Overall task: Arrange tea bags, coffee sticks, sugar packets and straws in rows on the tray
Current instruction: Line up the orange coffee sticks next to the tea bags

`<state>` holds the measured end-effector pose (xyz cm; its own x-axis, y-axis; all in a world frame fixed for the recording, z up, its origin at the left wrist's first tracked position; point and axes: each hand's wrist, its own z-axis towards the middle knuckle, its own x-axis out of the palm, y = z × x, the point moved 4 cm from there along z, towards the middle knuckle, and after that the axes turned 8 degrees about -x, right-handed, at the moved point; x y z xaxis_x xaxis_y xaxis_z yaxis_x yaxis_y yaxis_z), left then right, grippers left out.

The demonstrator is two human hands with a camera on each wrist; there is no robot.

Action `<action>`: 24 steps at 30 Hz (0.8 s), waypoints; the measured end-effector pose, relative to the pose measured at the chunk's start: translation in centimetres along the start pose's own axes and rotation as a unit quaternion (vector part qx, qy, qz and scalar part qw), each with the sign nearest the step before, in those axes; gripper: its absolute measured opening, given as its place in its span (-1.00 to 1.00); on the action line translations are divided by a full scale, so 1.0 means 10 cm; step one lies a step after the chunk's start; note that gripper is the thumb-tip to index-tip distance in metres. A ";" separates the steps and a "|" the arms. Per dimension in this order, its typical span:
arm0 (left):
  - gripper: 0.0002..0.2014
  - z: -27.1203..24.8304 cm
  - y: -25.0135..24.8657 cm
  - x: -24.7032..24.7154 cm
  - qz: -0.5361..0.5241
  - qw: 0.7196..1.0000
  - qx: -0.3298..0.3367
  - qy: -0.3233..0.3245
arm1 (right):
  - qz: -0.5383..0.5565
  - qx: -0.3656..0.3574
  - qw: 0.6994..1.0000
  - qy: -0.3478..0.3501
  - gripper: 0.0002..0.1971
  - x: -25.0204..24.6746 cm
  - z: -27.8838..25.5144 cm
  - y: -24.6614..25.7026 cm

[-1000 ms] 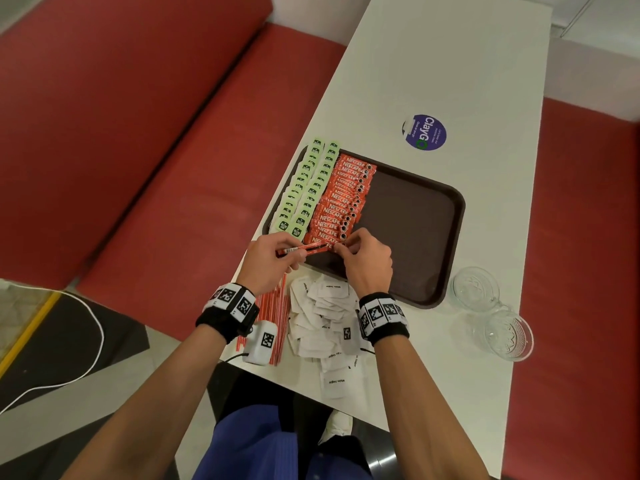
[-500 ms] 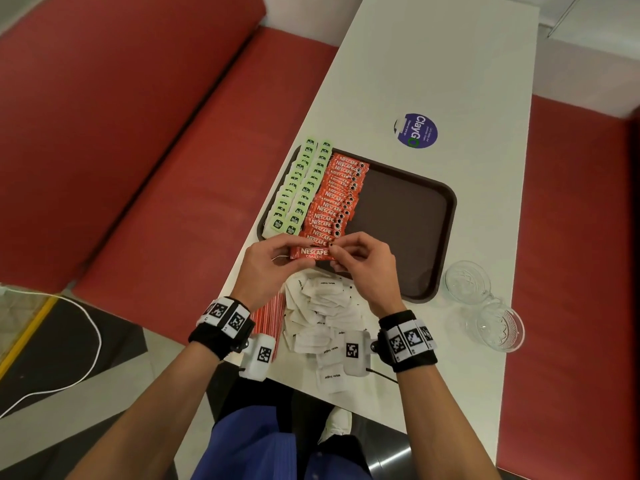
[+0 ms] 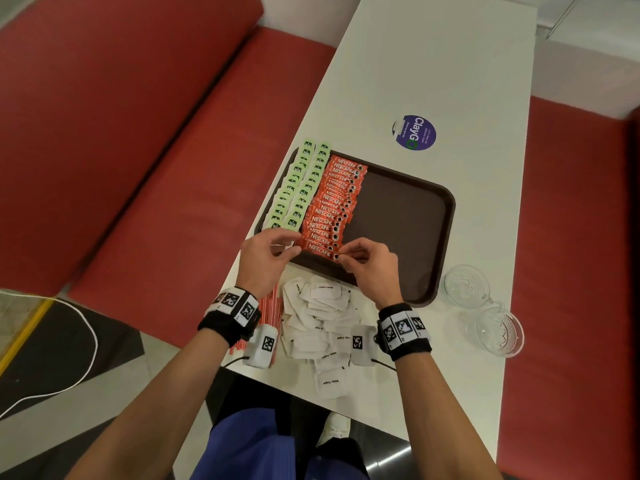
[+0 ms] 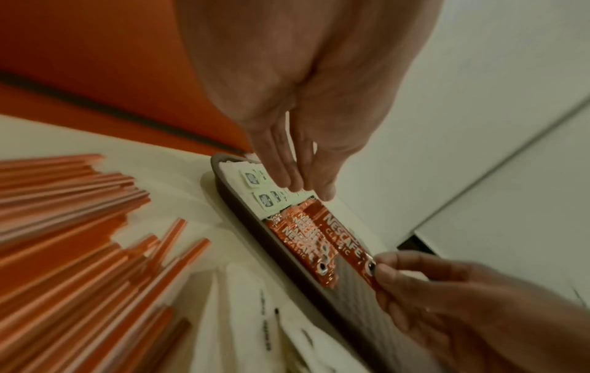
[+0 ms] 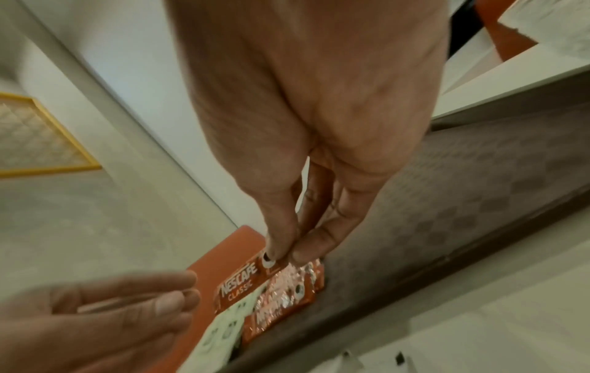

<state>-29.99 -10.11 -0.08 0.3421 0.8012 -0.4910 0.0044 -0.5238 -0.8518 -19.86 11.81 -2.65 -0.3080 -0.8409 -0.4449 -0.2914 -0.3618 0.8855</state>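
Left hand [image 3: 268, 259] has released coffee stick [image 3: 320, 250]; right hand [image 3: 369, 268] pinches it.

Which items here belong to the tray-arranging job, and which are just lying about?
Job: tray, green tea bags, Nescafe coffee sticks, stick pinched by right hand, sugar packets, straws, left hand.
Lying about: two glass cups, ClayGo sticker.
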 end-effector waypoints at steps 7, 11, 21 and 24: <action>-0.89 0.17 0.03 0.37 0.192 0.975 0.100 0.040 | -0.073 -0.002 0.997 -0.009 -0.88 0.28 0.18 -0.14; -0.86 0.25 0.02 0.53 0.240 0.962 0.117 0.062 | -0.091 0.007 0.996 -0.018 -0.87 0.34 0.22 -0.22; -0.82 0.40 0.10 0.64 0.280 0.948 0.127 0.085 | -0.089 -0.013 0.994 -0.059 -0.88 0.21 0.30 -0.17; -0.82 0.39 0.11 0.64 0.280 0.948 0.128 0.084 | -0.095 -0.008 0.995 -0.038 -0.89 0.23 0.33 -0.18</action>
<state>-31.49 -4.37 -4.88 0.3678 0.3491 -0.8619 -0.4435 -0.7488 -0.4926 -23.03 11.82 -5.71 -0.3162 -0.7237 -0.6134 -0.3361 -0.5192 0.7858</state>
